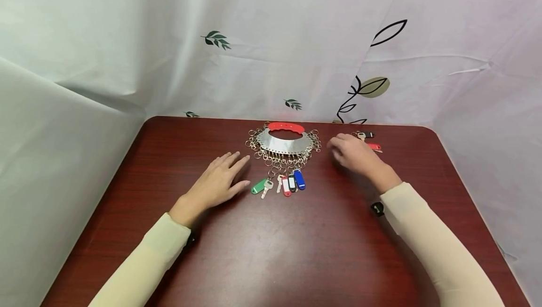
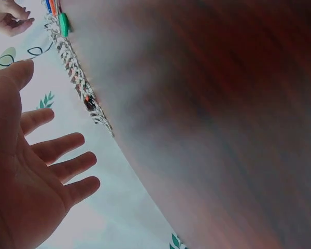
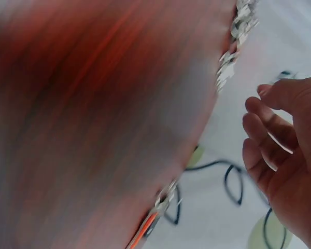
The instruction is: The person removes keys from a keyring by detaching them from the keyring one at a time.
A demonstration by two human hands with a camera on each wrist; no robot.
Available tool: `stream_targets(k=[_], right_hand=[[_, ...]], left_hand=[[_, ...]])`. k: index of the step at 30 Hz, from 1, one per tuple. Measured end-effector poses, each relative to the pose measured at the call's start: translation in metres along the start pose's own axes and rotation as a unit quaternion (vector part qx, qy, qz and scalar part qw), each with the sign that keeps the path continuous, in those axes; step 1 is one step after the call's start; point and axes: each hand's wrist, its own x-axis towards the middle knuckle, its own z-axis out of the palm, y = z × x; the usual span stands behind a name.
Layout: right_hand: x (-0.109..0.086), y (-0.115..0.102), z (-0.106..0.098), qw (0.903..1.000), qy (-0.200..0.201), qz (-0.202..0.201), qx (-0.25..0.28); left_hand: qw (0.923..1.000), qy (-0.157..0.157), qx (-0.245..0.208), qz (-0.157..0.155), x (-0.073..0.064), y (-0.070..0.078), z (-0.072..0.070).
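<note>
A curved metal key-ring holder (image 1: 281,145) with a red handle (image 1: 286,127) lies at the table's far side, small rings and clips hanging round its edge. At its front are a green key tag (image 1: 259,186), a silver key (image 1: 267,186), a red tag (image 1: 286,188), a black-framed tag (image 1: 292,183) and a blue tag (image 1: 299,180). My left hand (image 1: 217,180), fingers spread, is left of the green tag and holds nothing. To the holder's right, my right hand (image 1: 355,154) has loosely bent fingers; nothing shows between them in the right wrist view.
Beyond my right hand lie a black tag (image 1: 369,134) and a red tag (image 1: 374,146) with keys, partly hidden by the hand. The dark red wooden table (image 1: 271,250) meets white, leaf-patterned cloth (image 1: 262,62) at the back and sides.
</note>
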Motion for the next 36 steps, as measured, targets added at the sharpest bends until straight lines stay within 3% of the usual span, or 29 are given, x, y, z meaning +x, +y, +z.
stream_targets(k=[12,23,36], right_hand=[[0.014,-0.049,0.017,0.9946,-0.044,-0.071,0.062],[0.019,-0.072,0.026,0.9884,-0.12,-0.052,0.077],[0.018,-0.081,0.032,0.9911,-0.108,-0.026,0.073]], left_hand=[[0.9998,0.014,-0.014,0.008,0.009,0.016,-0.002],[0.999,0.021,-0.04,-0.002,0.017,0.027,0.002],[0.9978,0.038,-0.055,0.0,0.029,0.051,0.009]])
